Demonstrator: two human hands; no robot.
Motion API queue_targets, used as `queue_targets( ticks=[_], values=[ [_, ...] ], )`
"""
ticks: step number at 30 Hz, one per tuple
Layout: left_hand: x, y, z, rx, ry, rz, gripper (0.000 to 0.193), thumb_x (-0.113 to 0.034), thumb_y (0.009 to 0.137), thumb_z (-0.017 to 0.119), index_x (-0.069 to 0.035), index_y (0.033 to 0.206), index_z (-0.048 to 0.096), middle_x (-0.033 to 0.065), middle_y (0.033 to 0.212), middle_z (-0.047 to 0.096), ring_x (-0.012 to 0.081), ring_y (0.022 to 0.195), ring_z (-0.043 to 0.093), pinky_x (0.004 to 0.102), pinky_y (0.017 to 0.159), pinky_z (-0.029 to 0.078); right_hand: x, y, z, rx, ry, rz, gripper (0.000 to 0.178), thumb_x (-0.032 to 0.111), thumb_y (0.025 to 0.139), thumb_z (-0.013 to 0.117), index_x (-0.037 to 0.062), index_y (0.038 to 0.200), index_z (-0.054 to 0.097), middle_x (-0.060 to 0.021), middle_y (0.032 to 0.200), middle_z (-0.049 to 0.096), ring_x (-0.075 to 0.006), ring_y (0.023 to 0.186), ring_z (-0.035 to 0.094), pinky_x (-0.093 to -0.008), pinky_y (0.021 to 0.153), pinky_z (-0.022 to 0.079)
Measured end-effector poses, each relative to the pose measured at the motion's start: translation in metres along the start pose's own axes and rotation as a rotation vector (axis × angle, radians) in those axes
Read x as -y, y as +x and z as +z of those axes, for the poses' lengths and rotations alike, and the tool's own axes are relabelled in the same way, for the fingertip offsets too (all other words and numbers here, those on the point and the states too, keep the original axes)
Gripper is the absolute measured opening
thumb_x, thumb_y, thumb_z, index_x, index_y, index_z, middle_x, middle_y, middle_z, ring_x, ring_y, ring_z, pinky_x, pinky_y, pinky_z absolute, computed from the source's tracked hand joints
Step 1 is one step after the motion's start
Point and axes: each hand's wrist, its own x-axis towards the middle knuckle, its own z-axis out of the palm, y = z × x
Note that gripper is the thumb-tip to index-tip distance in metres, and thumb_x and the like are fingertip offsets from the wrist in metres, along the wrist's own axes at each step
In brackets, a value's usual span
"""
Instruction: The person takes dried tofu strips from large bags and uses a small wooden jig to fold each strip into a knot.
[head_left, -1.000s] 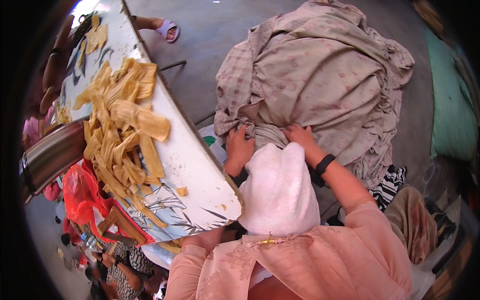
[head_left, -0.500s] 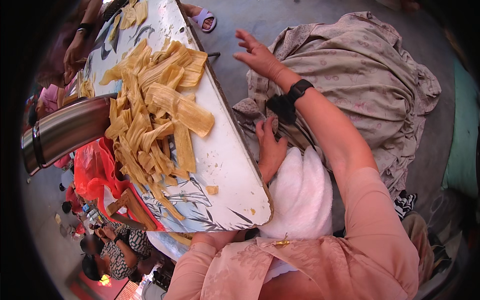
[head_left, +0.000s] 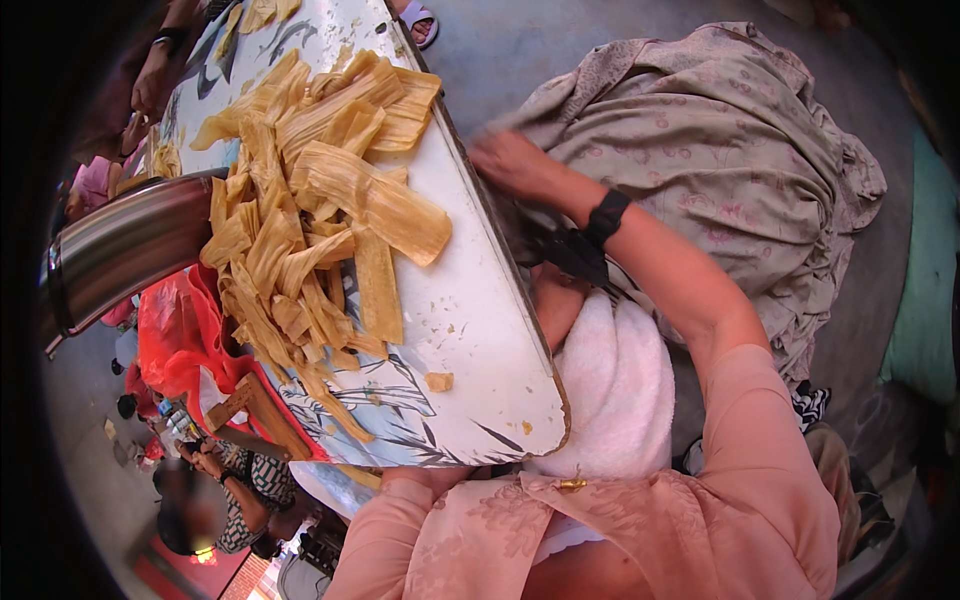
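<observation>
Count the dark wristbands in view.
3: a wristband on your right wrist, another on the upper-left arm, and one on the lower-left person. Others may be hidden.

Yellow strips lying heaped on white table, small chip sitting toward near right corner; steel cylinder crossing left edge, red bag sagging along same edge; green bundle lying far right.

No lettering, label or number can be read. On the red panel at the near left, a small bright yellow mark is too blurred to tell as writing. The dark strokes on the white table look like painted leaves, and the greyish cloth at the right bears faded pink print without legible characters.
</observation>
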Motion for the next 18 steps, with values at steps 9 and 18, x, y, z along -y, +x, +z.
queue_targets(
  ticks=[9,18],
  values=[
    [0.039,-0.024,0.011,0.032,-0.016,-0.527,0.029,-0.016,0.073,0.062,-0.002,0.098,0.059,0.0168,0.108,0.059,0.0289,0.097,0.057,0.0346,0.089,0.042,0.010,-0.060,0.048,-0.001,-0.340,-0.118,0.063,0.029,0.063,0.070,0.0146,0.121,0.049,-0.0121,0.117,0.046,-0.0325,0.122,0.034,-0.0492,0.102,0.025],
    [0.010,-0.025,0.013,0.029,-0.177,-0.262,0.024,-0.005,0.078,0.059,-0.001,0.101,0.054,0.0079,0.087,0.060,0.0133,0.081,0.057,0.0257,0.072,0.047,-0.123,-0.128,0.065,-0.122,-0.094,0.303,0.043,0.001,0.064,0.057,0.0079,0.106,0.058,-0.0202,0.130,0.041,-0.0373,0.126,0.031,-0.0420,0.106,0.025]
  ],
)
